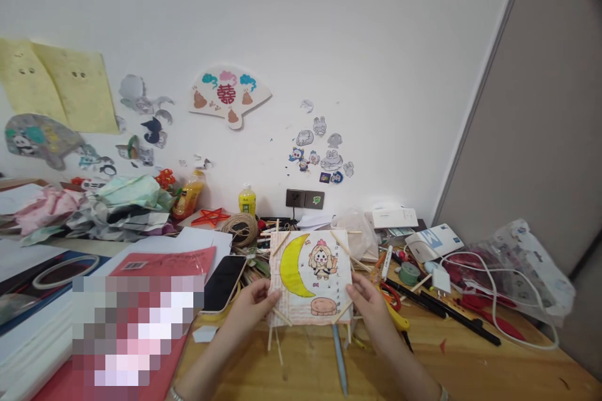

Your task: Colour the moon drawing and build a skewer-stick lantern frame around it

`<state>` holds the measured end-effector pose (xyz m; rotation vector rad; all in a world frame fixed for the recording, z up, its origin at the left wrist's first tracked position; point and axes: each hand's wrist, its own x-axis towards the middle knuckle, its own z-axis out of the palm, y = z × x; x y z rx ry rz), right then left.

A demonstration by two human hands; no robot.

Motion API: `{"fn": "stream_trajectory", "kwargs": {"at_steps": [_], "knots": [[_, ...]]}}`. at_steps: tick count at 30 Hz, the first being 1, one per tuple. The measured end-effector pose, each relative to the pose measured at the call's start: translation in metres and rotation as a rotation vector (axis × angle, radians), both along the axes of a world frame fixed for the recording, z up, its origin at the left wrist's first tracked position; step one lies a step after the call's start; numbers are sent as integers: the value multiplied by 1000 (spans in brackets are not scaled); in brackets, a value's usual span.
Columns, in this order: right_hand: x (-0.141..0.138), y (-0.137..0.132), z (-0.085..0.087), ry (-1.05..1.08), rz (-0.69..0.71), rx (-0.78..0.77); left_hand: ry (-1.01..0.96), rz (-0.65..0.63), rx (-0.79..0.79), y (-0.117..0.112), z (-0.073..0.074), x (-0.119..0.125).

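Note:
A square paper panel (310, 276) on a frame of thin wooden sticks is held upright above the wooden desk (470, 363). It shows a yellow crescent moon, a cartoon girl and a round cake. My left hand (251, 306) grips its lower left edge with fingers closed on it. My right hand (369, 304) pinches the lower right edge. Loose stick ends poke out below the panel.
A black phone (223, 282) lies left of the panel beside red paper sheets (164, 263). A twine roll (239, 229), bottles, scissors with yellow handles (395, 313), pens, a white charger with cable (442, 279) and a plastic bag (517, 269) crowd the desk. Paper cut-outs hang on the wall.

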<state>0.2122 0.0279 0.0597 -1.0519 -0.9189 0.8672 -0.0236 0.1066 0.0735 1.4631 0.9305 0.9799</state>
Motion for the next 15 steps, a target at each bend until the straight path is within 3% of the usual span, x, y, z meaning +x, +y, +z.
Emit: {"fn": "stream_trajectory", "kwargs": {"at_steps": [5,9,12,15], "knots": [[0,-1,-4,-78,120,-14,-116,-69,-156,3,-8,0],[-2,-1,-9,-74,216,-27,-175,-43,-199,6,-13,0],[-6,0,-11,-54,305,-60,-174,-5,-209,6,-10,0],[-8,1,-14,-30,308,-51,-123,-48,-190,4,-4,-1]]}}
